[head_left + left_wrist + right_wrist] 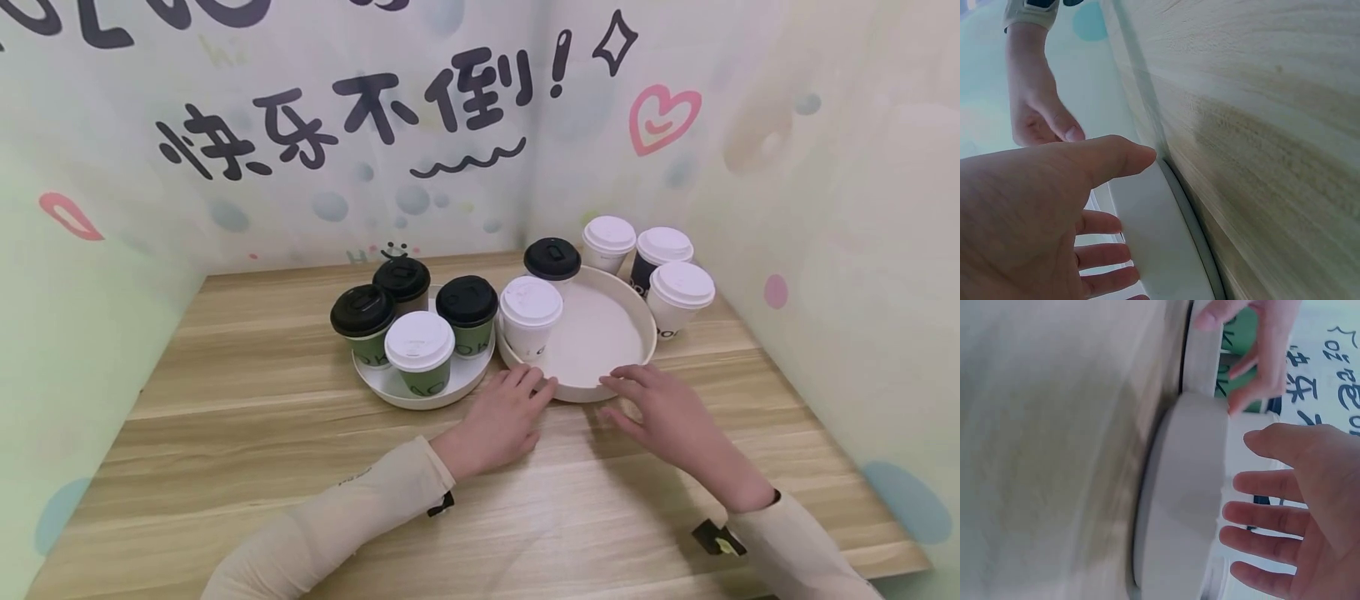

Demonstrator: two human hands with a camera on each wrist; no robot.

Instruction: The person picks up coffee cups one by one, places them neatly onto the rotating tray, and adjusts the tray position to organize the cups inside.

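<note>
A round cream tray point(607, 329) lies on the table. My left hand point(498, 421) is at its front left, fingertips right at the rim, thumb apart from the fingers. My right hand point(667, 412) reaches to the front right rim, its fingers spread and slightly bent; the right wrist view shows them beside the tray's wall point(1185, 500). Neither hand grips anything. On the tray's left side stands a white cup with a white lid point(531, 312). Behind it, a black-lidded cup point(552, 260) is partly hidden.
Left of the tray, a round white plate point(420, 402) holds several lidded paper cups, among them a green one with a white lid point(420, 354). Three white-lidded cups point(678, 296) stand on the wooden table point(247, 400) around the tray's back right. Printed sheets enclose the table.
</note>
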